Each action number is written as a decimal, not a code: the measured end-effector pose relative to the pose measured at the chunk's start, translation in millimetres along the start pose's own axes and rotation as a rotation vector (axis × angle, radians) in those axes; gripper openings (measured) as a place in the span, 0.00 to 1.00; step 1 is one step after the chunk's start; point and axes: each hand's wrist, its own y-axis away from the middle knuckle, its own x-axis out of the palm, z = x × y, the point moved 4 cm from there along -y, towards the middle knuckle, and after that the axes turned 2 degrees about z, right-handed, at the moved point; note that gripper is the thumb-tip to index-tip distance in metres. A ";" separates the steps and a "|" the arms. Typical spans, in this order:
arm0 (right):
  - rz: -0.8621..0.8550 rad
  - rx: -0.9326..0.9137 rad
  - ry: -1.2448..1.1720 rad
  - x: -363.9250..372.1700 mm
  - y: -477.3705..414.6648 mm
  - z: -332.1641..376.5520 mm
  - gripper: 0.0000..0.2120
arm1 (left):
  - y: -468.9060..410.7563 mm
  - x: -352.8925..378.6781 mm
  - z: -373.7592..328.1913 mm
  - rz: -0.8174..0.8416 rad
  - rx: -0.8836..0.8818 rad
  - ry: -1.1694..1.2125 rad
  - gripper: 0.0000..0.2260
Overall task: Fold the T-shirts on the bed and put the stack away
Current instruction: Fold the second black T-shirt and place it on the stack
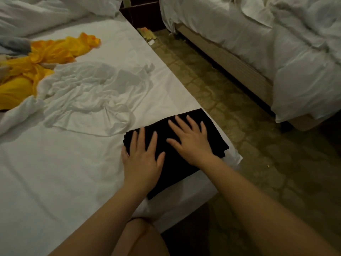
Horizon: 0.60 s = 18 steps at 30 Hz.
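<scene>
Folded black fabric T-shirt [175, 170] is pressed under flat, ungrasping left hand [142, 161] and right hand [190, 141]; beyond them, crumpled white T-shirt [88, 93] and yellow garment [46, 54] are left unfolded.

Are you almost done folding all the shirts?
Not yet. Done: one black shirt lies folded at the corner of the bed. In hand: the left hand and right hand press flat on it. Left: the white T-shirt and the yellow garment lie crumpled, unfolded, and the folded shirt is not yet put away.
</scene>
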 end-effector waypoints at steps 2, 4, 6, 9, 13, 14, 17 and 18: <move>0.105 0.017 0.040 16.8 1.1 3.8 0.28 | 0.4 17.2 9.4 0.210 -0.055 -0.077 0.26; 0.136 0.037 0.066 18.6 -1.7 5.5 0.28 | -0.7 16.7 19.0 0.265 -0.078 -0.080 0.27; 0.093 0.016 0.079 6.5 -9.4 17.8 0.27 | -4.6 0.7 30.5 0.196 -0.088 -0.039 0.28; -0.002 -0.047 0.045 -16.2 -24.8 55.9 0.26 | -8.9 -31.4 62.3 0.082 -0.117 -0.042 0.29; -0.016 -0.090 -0.030 -14.3 -55.1 117.2 0.24 | -9.4 -56.8 123.8 0.060 -0.209 -0.065 0.28; -0.011 -0.080 -0.026 -8.3 -63.8 130.7 0.24 | -9.0 -58.7 141.6 0.070 -0.238 -0.071 0.29; 0.007 0.029 0.057 10.8 -94.2 158.3 0.23 | -2.0 -58.9 193.7 0.116 -0.336 -0.059 0.29; 0.021 0.084 0.061 16.6 -105.9 162.9 0.24 | 1.8 -58.5 209.6 0.130 -0.363 -0.055 0.29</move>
